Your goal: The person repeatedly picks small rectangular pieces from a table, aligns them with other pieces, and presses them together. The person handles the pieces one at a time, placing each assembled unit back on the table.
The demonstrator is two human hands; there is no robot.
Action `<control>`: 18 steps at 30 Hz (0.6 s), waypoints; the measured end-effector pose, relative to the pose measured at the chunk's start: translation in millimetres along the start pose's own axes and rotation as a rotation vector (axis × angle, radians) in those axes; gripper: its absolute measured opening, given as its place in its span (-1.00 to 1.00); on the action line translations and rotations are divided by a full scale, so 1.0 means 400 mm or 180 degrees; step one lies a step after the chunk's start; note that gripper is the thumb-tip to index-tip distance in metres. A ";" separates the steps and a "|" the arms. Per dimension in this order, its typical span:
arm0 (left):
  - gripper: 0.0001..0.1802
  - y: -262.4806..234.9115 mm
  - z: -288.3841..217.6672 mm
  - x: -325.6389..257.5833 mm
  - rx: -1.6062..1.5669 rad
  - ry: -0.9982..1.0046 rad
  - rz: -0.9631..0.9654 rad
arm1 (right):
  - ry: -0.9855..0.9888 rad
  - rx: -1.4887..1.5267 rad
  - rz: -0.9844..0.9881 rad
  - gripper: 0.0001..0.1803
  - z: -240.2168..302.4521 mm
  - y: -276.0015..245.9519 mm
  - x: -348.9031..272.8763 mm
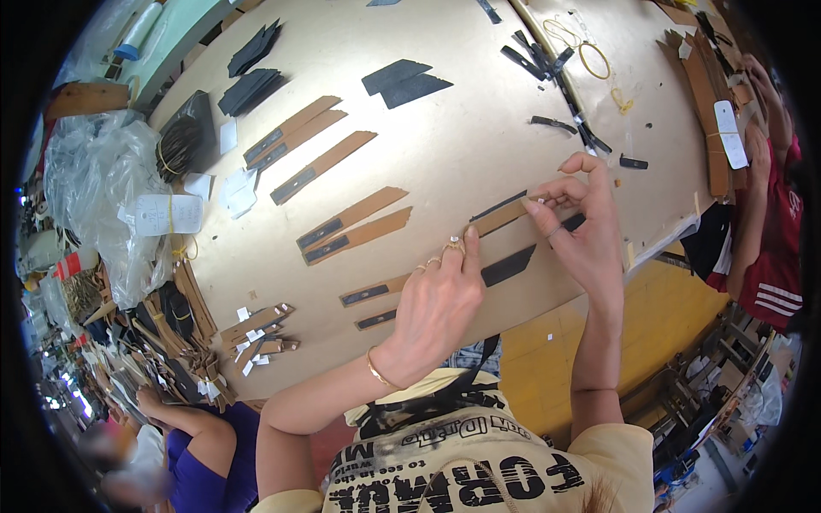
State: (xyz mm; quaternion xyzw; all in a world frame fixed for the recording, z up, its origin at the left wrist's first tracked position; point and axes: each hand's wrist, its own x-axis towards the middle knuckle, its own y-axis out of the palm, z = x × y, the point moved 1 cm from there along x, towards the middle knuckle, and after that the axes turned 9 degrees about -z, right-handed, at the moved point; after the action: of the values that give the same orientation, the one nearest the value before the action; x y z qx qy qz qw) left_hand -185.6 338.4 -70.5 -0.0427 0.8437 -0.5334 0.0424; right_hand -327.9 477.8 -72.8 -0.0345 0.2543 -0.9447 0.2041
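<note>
Fingertips of my left hand [440, 295] press a brown leather-like strip [500, 217] against the table, its other fingers curled. My right hand [581, 222] is at the strip's right end, thumb and index finger pinched around a small white piece [540, 201], remaining fingers raised. A dark strip edge shows along the far side of the brown one. Under and beside my left hand lie brown strips with black end patches [368, 294]; a black slanted piece [509, 266] lies between my hands, nearer to me.
More brown strips [325, 167] and black slanted pieces [406, 83] lie further off. Tagged brown bundles [256, 333] and clear plastic bags [107, 197] are at left. Black scraps [552, 125] and a yellow band [594, 61] lie at far right. People work at both sides.
</note>
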 end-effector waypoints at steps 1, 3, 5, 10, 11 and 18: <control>-0.42 -0.002 0.000 0.000 -0.0001 0.0008 0.0011 | 0.0162 0.0048 0.0030 -0.51 -0.003 0.000 -0.004; -0.42 -0.004 0.000 0.001 0.0006 0.0025 0.0003 | 0.0168 0.0023 0.0002 -0.52 -0.005 0.000 -0.007; -0.42 -0.007 0.000 0.002 -0.0021 0.0013 0.0020 | 0.0026 -0.0038 -0.0041 -0.54 -0.007 0.002 -0.006; -0.44 -0.010 0.001 0.005 -0.0092 -0.0017 0.0065 | -0.0185 -0.0073 -0.0120 -0.70 -0.009 0.010 -0.002; -0.44 -0.011 0.001 0.005 -0.0100 -0.0037 0.0081 | -0.0190 -0.0072 -0.0127 -0.75 -0.008 0.011 -0.004; -0.52 -0.012 0.005 0.011 -0.0422 -0.0317 -0.0049 | -0.2061 -0.2352 -0.0752 -0.73 0.004 0.080 -0.081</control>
State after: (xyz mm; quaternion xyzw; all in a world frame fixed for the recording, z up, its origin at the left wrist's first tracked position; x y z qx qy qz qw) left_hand -189.7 334.0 -67.0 -0.0784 0.8736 -0.4740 0.0773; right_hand -286.4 465.0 -86.1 -0.4242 0.4897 -0.7491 0.1383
